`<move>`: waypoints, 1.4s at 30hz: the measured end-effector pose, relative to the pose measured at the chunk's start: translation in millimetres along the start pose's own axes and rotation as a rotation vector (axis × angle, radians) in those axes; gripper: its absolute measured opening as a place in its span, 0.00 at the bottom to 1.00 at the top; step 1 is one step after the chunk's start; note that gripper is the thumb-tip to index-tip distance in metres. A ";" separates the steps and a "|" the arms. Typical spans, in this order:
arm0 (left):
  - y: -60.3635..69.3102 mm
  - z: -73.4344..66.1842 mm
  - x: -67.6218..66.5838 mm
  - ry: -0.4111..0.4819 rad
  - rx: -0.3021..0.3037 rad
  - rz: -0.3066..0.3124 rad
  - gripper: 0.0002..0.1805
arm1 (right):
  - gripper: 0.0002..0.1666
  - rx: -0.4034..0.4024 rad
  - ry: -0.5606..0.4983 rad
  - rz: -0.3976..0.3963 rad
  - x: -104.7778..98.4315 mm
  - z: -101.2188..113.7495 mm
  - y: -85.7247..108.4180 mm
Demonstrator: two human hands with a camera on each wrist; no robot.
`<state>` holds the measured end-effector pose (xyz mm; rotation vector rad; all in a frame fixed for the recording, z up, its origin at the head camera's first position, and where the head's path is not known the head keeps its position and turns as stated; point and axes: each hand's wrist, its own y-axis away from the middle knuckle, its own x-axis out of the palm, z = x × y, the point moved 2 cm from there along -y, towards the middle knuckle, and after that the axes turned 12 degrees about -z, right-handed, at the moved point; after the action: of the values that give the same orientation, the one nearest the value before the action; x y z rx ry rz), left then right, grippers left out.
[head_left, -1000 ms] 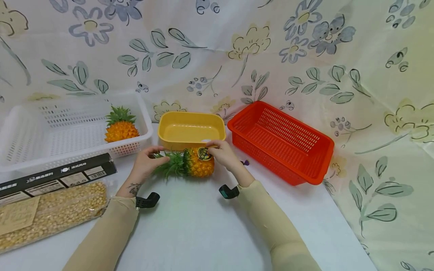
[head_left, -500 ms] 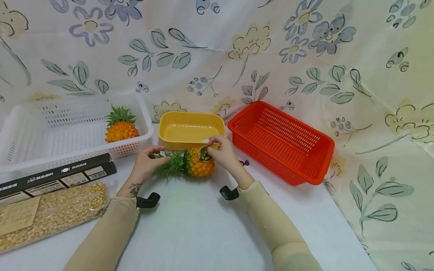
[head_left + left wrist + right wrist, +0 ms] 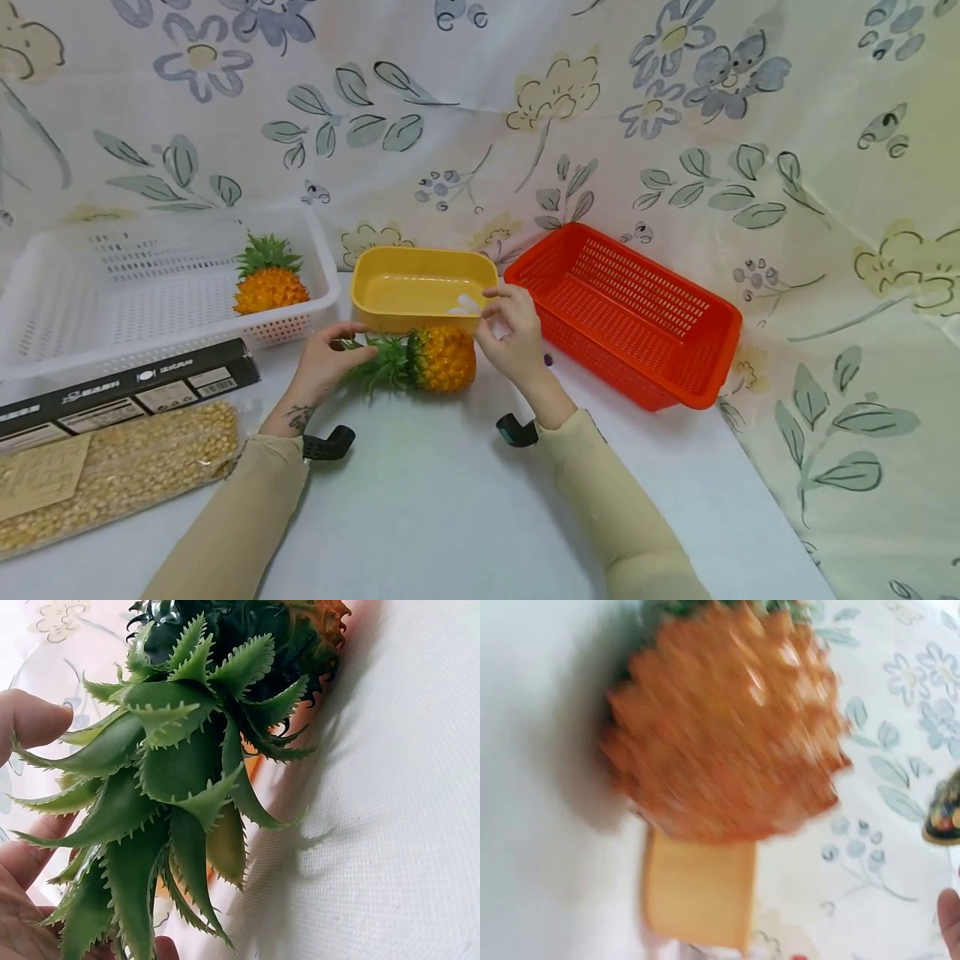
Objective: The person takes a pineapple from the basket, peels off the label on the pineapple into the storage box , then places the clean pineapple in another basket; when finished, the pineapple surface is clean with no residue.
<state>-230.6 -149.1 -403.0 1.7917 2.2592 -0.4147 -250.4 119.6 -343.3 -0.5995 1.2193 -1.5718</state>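
Observation:
A pineapple point(image 3: 444, 360) lies on its side on the table, its crown pointing left. My left hand point(image 3: 322, 367) holds the tips of the green crown point(image 3: 172, 772), the leaves between thumb and fingers. My right hand point(image 3: 513, 337) is just off the fruit's bottom end, pinching a peeled oval sticker point(image 3: 945, 814); the right wrist view shows its dark and gold face at the edge. In the head view a white piece shows by the fingertips, over the rim of the yellow tray point(image 3: 420, 321). The right wrist view is blurred, with most of that hand outside it.
Behind the pineapple stands the yellow tray, with a red basket point(image 3: 630, 358) to its right. At left, a white basket point(image 3: 322, 275) holds another pineapple point(image 3: 270, 287). A black box point(image 3: 127, 387) and a bag of corn kernels point(image 3: 142, 458) lie before it.
My right hand has peeled the sticker off the pineapple and moved up and right with it. The left hand and the pineapple have stayed in place.

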 end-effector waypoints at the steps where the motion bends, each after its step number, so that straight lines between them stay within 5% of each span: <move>1: 0.0 -0.2 -0.2 -0.001 0.000 0.000 0.27 | 0.03 -0.020 0.031 -0.008 0.2 -2.7 -4.7; 8: 0.4 -0.1 -0.2 0.002 0.001 0.004 0.26 | 0.04 -0.125 0.332 0.151 11.8 -28.5 -36.3; 19: 0.2 -0.4 0.0 0.005 -0.011 0.007 0.27 | 0.06 -0.168 0.681 0.733 52.6 -66.0 -56.4; 23: 0.8 -1.0 0.2 0.002 -0.013 0.010 0.28 | 0.03 -0.143 0.741 0.872 63.1 -73.0 -55.5; 29: 1.0 0.3 0.4 0.000 -0.004 0.014 0.28 | 0.14 -0.102 0.795 0.894 72.4 -76.8 -55.2; 38: 0.6 -0.5 -0.1 0.013 -0.001 0.010 0.27 | 0.09 -0.081 0.771 0.875 75.3 -68.3 -59.7; 42: 0.2 -0.2 -0.2 0.012 0.000 0.009 0.26 | 0.13 0.059 0.715 0.800 68.4 -63.5 -62.1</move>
<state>-230.4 -149.1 -402.8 1.8080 2.2583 -0.4037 -353.8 81.5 -322.7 0.5166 1.6398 -1.1171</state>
